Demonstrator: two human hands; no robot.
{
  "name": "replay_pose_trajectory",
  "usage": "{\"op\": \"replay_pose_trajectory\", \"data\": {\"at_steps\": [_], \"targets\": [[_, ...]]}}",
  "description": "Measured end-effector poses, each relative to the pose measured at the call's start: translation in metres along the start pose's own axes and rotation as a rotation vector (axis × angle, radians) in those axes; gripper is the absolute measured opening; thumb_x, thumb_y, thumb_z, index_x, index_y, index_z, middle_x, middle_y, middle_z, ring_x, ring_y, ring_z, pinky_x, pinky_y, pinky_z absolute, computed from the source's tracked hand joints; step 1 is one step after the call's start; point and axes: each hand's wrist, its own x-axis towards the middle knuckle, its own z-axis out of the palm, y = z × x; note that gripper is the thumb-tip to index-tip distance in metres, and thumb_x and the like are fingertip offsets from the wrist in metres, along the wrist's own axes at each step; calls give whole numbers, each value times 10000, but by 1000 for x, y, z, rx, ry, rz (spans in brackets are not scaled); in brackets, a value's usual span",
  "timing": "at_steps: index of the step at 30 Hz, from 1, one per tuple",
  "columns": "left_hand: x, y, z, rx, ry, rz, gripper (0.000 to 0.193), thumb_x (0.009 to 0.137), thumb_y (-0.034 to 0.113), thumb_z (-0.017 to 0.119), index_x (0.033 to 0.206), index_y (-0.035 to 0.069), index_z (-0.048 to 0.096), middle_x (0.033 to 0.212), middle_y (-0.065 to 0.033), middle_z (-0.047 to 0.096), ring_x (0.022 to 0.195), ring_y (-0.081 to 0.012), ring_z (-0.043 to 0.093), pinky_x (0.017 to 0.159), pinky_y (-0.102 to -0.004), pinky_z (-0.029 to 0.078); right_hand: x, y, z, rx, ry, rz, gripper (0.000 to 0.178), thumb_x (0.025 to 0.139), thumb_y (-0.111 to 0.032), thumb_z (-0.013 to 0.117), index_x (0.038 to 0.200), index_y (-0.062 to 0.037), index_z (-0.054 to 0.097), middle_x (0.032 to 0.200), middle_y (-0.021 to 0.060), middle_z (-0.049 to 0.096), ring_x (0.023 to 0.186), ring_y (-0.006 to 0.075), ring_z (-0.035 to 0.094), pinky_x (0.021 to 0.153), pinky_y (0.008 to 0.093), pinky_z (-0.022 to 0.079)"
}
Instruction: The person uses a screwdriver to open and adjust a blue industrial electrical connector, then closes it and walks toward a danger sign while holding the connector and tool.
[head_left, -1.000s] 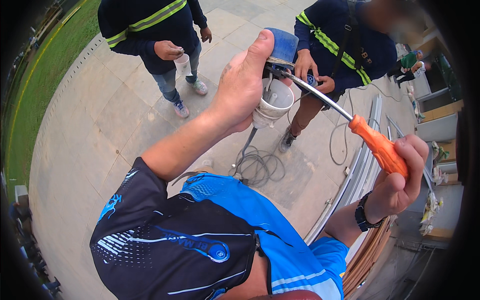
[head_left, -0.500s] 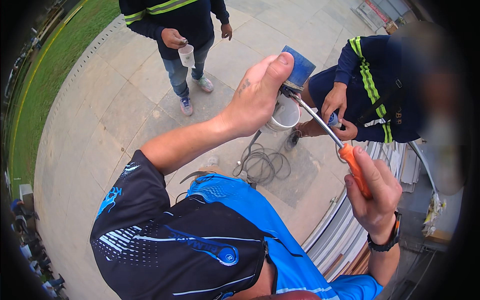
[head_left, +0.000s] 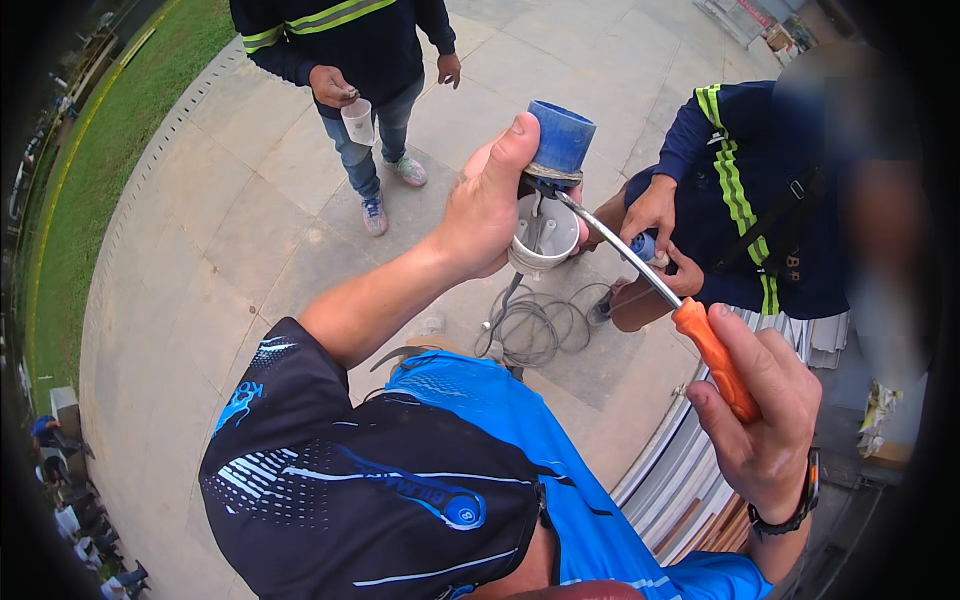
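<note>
My left hand grips an industrial power connector, its blue cylindrical collar at the top and its white cup-shaped housing below. Wires show inside the housing, and a dark cable leaves its lower end. Closed round an orange handle, my right hand holds a screwdriver. Its long metal shaft slants up to the left, and the tip meets the connector between the blue part and the housing. Whether the tip sits in a screw is too small to tell.
A coil of cable lies on the pavement. Ahead, a standing person holds a white cup-shaped part. At the right, a crouching person handles a blue-and-white part. Long stacked strips lie beside my right arm.
The connector in my left hand has shifted left and turned, so its collar stands more upright and the housing's inside shows. My right hand has moved slightly down and right with the screwdriver.
</note>
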Motion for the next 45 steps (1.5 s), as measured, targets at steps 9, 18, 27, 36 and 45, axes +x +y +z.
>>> {"op": "replay_pose_trajectory", "data": {"at_steps": [9,18,27,36,45], "targets": [[70,4,-40,-299,-101,-85,748,961,669,330,1186,-26,490,823,-152,627,647,-296,693,539,-402,571,77,36,7,-105,78,-97,633,628,78,755,1240,-37,646,748,114,558,622,228,573,539,321,452],[30,17,-22,-209,-59,-108,740,952,677,342,1144,-16,518,800,-155,637,626,-302,693,514,-415,570,45,3,4,-186,33,-97,593,706,92,689,1285,-5,601,836,150,597,673,246,579,596,326,452],[29,16,-23,-133,-51,-101,754,941,686,357,1131,-24,526,714,-154,630,618,-299,694,504,-406,578,42,-2,2,-252,17,-105,578,726,66,703,1290,-14,604,819,133,577,669,231,567,567,332,429],[31,19,-23,-68,-49,-179,757,950,676,320,1156,-25,518,772,-162,623,615,-313,685,507,-416,570,43,-12,5,-744,29,-343,514,719,3,760,1224,-12,665,818,147,557,641,219,531,510,308,398],[25,23,-18,-11,-54,-105,681,976,629,320,1059,-19,510,730,-167,614,607,-292,682,527,-391,565,42,7,10,-961,176,-586,572,624,120,739,1168,-53,705,820,145,577,575,165,499,454,262,349]]}}
